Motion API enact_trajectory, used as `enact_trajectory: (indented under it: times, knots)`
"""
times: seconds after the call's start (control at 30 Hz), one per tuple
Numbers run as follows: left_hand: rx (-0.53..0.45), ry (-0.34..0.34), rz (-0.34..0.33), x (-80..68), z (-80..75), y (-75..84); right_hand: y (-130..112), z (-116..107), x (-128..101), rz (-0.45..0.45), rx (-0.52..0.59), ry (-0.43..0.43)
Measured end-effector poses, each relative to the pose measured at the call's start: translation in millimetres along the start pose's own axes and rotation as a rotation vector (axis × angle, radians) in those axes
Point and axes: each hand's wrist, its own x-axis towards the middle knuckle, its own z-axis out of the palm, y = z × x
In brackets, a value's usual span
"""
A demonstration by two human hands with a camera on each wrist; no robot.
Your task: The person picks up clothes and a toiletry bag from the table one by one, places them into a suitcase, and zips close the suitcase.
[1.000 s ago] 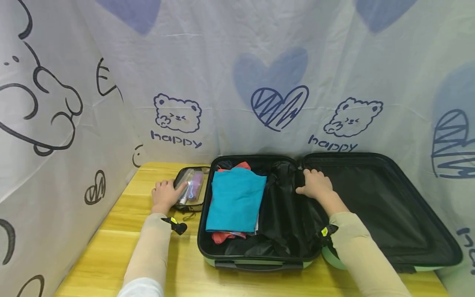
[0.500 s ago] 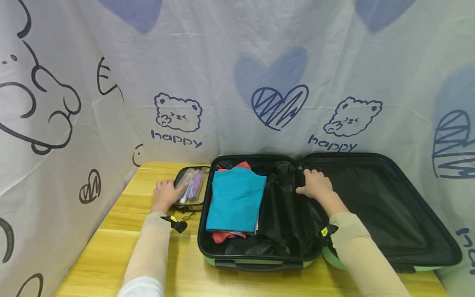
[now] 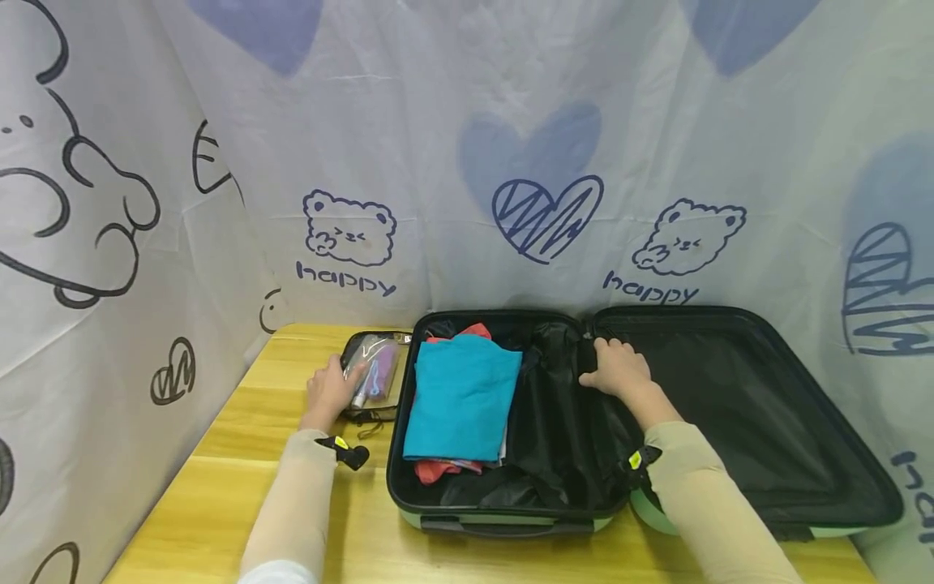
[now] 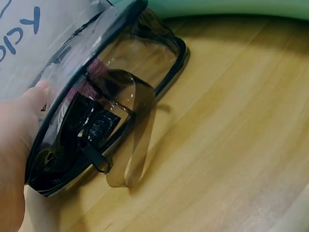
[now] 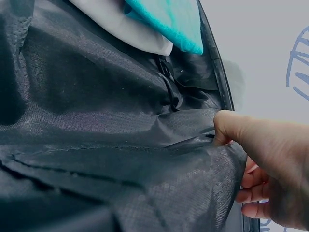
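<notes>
A clear toiletry pouch (image 3: 374, 367) with a black zip lies on the wooden table (image 3: 219, 487), left of an open mint-green suitcase (image 3: 503, 525). My left hand (image 3: 328, 391) grips the pouch's left edge and tips it up; in the left wrist view the pouch (image 4: 106, 96) stands tilted, its strap hanging to the wood. My right hand (image 3: 616, 367) sits at the suitcase's middle hinge, thumb and fingers pinching the black lining (image 5: 145, 145). A folded teal shirt (image 3: 460, 397) lies on red cloth (image 3: 436, 470) in the left half.
The suitcase's right half (image 3: 744, 405) holds only black lining. A printed white cloth backdrop (image 3: 511, 162) closes off the back and left sides of the table. Bare wood runs along the table's front left.
My left hand has closed on the pouch's left edge and tipped it up off the table. The right hand stays on the lining.
</notes>
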Motion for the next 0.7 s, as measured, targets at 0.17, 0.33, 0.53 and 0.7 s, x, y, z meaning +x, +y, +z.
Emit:
enact_trajectory:
  times: [0.17, 0.33, 0.53, 0.7]
  knots:
    - [-0.071, 0.024, 0.003, -3.7, -2.0, -1.8, -0.2, 1.5, 0.2, 0.002, -0.004, 0.004]
    - [-0.212, 0.109, 0.007, -8.5, -7.0, -5.7, -3.2, 0.7, -2.0, -0.003, -0.002, -0.002]
    - [-0.353, 0.236, 0.003, -13.4, -13.0, -8.2, -3.4, 0.2, -3.0, 0.003, 0.002, -0.007]
    - [-0.431, 0.323, 0.026, -15.9, -17.1, -5.9, -1.2, 1.0, -0.7, 0.006, 0.003, -0.006]
